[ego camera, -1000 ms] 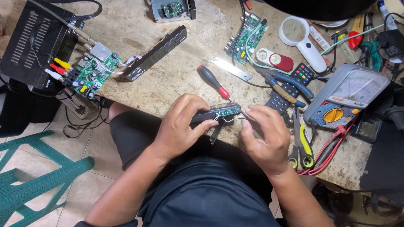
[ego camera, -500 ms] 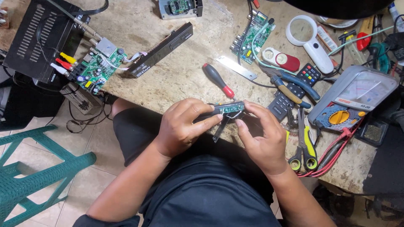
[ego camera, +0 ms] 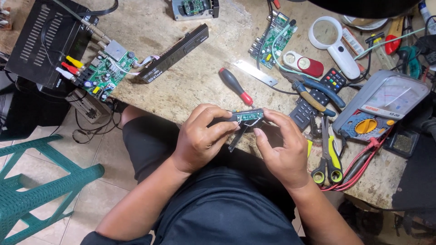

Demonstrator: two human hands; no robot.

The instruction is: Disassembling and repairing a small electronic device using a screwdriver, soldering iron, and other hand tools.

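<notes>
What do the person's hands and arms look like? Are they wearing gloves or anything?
No gloves. Both the left hand and the right hand are bare, with no rings or watch showing. The forearms are bare too. A dark sleeve shows only near the left elbow, matching the dark clothes.

A single head-worn camera supplies the only view, looking steeply down from above the seated person's lap and facing the near edge of the worn stone-coloured tabletop (ego camera: pixel 181 86). It sits close to the work: the two hands, left (ego camera: pixel 200 136) and right (ego camera: pixel 284 147), fill the frame centre, with the forearms entering from the bottom edge. The frame also takes in the tiled floor (ego camera: pixel 91 199) and a green plastic stool (ego camera: pixel 41 190) at lower left; no second view exists to share coverage.
</notes>
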